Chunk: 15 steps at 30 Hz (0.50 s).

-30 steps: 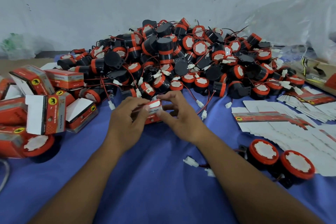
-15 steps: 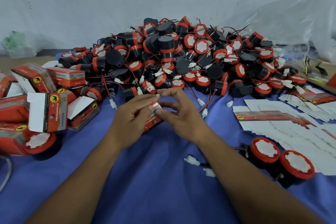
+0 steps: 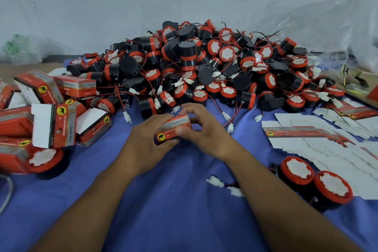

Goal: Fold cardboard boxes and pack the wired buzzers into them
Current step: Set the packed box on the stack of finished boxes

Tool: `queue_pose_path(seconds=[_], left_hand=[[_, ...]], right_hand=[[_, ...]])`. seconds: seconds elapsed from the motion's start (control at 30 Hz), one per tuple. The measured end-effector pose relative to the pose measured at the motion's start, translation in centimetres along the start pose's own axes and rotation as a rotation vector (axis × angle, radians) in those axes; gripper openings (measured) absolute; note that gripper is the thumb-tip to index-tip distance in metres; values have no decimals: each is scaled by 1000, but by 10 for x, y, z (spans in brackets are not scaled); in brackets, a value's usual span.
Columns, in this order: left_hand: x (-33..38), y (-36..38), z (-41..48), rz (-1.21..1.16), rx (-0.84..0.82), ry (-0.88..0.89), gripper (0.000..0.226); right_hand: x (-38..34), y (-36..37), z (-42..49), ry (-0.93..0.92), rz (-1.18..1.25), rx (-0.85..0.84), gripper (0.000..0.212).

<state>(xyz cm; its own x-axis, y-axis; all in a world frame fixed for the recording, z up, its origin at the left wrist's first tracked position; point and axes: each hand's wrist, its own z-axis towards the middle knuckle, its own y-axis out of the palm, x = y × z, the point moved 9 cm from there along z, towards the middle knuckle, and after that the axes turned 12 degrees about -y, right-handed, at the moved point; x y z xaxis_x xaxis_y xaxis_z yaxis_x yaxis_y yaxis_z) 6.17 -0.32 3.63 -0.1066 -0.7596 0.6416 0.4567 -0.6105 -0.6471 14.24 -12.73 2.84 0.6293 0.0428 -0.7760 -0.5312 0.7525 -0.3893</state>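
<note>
Head view: your left hand [image 3: 147,141] and right hand [image 3: 206,133] curl their fingers around the red box [image 3: 173,129], held between them, its elephant logo showing now, hidden half a second ago.

Glossy printed cardboard box [image 3: 173,129], matt plastic buzzers [image 3: 194,63], creased blue cloth [image 3: 173,200].

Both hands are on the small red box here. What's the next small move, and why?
Probably hold the red box in the left hand alone and send the right hand to the nearest loose buzzer beside that forearm: the box looks squared up, and whether it holds anything cannot be seen.
</note>
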Motion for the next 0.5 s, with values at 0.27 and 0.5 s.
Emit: queue_pose_path(seconds=[0.27, 0.5], left_hand=[[-2, -1, 3, 62, -23, -20, 60], [-9, -41, 4, 245, 276, -106, 52]], right_hand=[[9, 0, -3, 29, -49, -23, 62], [3, -11, -3, 40, -218, 32, 65]])
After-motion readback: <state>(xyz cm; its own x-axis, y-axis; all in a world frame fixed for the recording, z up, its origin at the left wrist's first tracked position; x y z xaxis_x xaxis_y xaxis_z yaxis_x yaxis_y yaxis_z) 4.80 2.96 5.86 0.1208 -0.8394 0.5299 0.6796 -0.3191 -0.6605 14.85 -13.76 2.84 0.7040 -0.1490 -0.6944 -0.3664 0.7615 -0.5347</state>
